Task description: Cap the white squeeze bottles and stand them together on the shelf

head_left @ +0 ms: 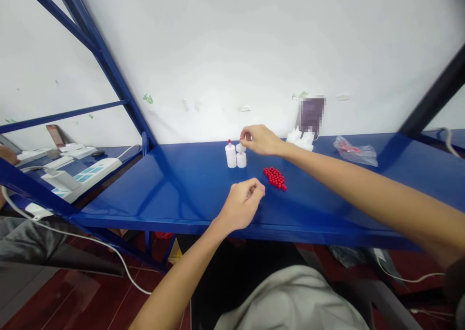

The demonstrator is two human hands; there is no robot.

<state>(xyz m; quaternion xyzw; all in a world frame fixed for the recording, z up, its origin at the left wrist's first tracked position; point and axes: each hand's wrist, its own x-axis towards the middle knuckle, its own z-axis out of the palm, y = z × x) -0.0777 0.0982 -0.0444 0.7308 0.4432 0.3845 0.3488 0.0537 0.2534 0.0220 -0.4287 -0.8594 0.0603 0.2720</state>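
My right hand [259,139] reaches across the desk with thumb and forefinger pinched on a small red cap [241,139], right above a white bottle [240,148]. In front of that stands another small white bottle [241,160]. Just left of them is a white bottle [231,156] upright with a red cap on its tip. Nearer to me, my left hand [245,204] is closed near the front edge of the desk, its fingers curled; whatever they may hold is hidden. A pile of small red caps [275,178] lies to the right of it, beneath my right forearm.
The blue desk [174,189] meets a white wall behind. Several white items [301,139] stand behind my right forearm. A clear plastic bag [355,150] with red pieces lies further right. At left are a blue metal frame [127,97], a power strip [87,177] and another person's hand [7,154].
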